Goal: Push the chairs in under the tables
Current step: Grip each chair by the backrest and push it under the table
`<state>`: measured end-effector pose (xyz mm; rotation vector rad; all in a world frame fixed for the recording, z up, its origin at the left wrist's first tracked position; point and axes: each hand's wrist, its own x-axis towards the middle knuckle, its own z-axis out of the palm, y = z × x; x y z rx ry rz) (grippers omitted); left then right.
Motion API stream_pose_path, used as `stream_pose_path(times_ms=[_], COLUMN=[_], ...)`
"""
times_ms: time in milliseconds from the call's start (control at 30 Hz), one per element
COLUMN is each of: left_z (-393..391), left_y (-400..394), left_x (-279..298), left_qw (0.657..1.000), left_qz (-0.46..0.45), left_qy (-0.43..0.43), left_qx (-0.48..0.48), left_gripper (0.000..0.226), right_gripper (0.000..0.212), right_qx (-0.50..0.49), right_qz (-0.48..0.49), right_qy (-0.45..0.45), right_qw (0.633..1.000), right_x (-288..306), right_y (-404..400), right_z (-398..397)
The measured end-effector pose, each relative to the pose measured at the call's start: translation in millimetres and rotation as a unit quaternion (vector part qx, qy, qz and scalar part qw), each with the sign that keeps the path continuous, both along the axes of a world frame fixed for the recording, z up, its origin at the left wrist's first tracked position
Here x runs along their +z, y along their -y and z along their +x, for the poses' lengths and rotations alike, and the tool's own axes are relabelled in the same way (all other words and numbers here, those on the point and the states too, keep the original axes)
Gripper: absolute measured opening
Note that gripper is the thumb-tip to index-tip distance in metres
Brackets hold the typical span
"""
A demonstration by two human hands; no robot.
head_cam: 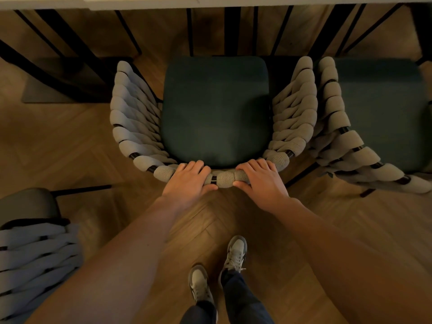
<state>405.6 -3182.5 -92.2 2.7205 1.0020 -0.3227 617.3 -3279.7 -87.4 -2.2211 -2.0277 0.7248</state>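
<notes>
Head: both hands (224,181) grip chair backrest (225,179).

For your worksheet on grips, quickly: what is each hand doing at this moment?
Left hand: closed on the chair backrest, fingers curled over the top, thumb behind.
Right hand: closed on the same backrest, fingers over it, thumb behind.

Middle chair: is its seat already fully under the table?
No, the whole green seat shows in front of the table edge, with both hands on the backrest.
</notes>
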Motion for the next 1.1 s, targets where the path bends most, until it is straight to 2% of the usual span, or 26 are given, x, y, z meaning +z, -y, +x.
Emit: stream_pose_path(times_ms=[233, 367, 433, 533, 667, 933, 1100], left_z=[-8, -17, -32, -68, -136, -307, -417], left_y=[-7, 10, 27, 56, 101, 210, 272], left_x=[1, 15, 26, 41, 56, 75, 72], left_qw=[1.000, 0.994, 0.984, 0.959, 0.929, 0.884, 0.838], left_qz=[-0.019, -0.010, -0.002, -0.017, -0.029, -0.024, -0.012], left_qy=[0.001, 0.048, 0.079, 0.107, 0.104, 0.102, 0.111], left_qx=[0.019, 0.095, 0.157, 0.260, 0.355, 0.455, 0.534], left_gripper=[0.050, 0.054, 0.048, 0.036, 0.029, 0.012, 0.007], right_gripper=[0.050, 0.057, 0.057, 0.049, 0.042, 0.036, 0.033], right_qx=[-0.009, -0.024, -0.026, -0.005, 0.070, 0.211, 0.298], right_qz=[0.013, 0.023, 0.042, 0.058, 0.006, -0.002, 0.012], right_qy=[0.003, 0.011, -0.008, -0.063, -0.117, -0.122, -0.126], right_qw=[1.000, 0.999, 0.999, 0.996, 0.991, 0.970, 0.946], right_x=[-1, 5, 15, 35, 52, 75, 81], right_y=[-4, 0, 4, 9, 25, 77, 104], right_z=[-10, -19, -39, -92, -177, -355, -468])
